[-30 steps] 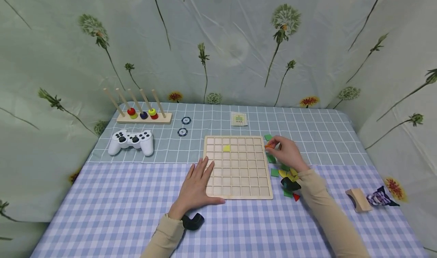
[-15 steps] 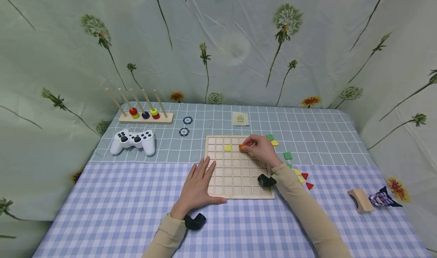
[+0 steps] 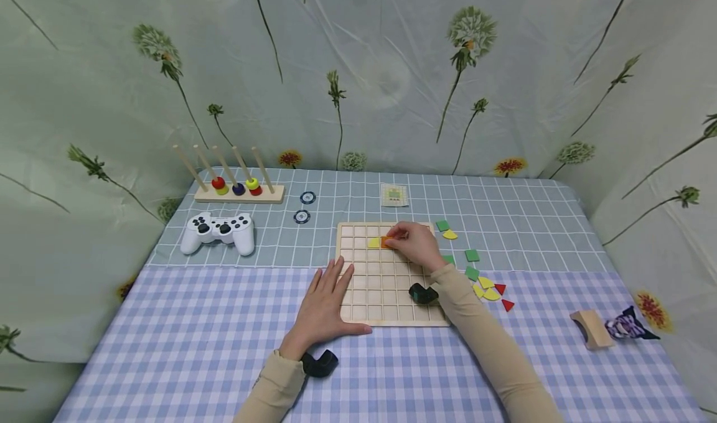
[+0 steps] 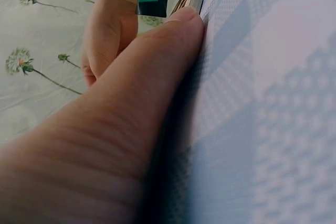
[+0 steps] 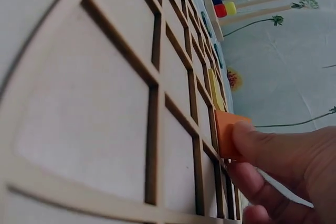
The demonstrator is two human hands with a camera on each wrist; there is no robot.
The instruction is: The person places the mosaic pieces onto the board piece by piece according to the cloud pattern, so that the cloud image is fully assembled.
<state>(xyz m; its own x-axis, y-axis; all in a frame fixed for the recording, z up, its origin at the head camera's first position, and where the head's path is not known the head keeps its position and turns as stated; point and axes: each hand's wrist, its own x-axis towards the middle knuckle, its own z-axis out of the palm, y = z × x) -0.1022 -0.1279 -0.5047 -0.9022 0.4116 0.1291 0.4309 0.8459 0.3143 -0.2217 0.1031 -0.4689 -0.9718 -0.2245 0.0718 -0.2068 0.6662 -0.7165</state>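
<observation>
A wooden grid board [image 3: 386,292] lies on the table, split into small square cells. In its second row sits a yellow tile [image 3: 373,242]. My right hand [image 3: 416,244] pinches an orange square tile [image 5: 227,134] between thumb and fingers, over the cell just right of the yellow one. Tilted in the right wrist view, the orange tile touches or nearly touches the board. My left hand [image 3: 325,305] rests spread on the board's left side and lower left corner, thumb along the front edge. In the left wrist view its thumb [image 4: 157,51] meets the board's edge.
Right of the board lie several green squares [image 3: 472,255], yellow quarter-round tiles [image 3: 491,295] and red triangles [image 3: 508,305]. A pattern card [image 3: 394,195] lies behind it. Leftward are a game controller [image 3: 218,231], two chips [image 3: 302,216] and a peg stand [image 3: 241,194]. A wooden arch block [image 3: 592,330] stands far right.
My right hand has carried the orange tile left from the loose pieces to beside the yellow tile on the board. The left hand stays in place on the board.
</observation>
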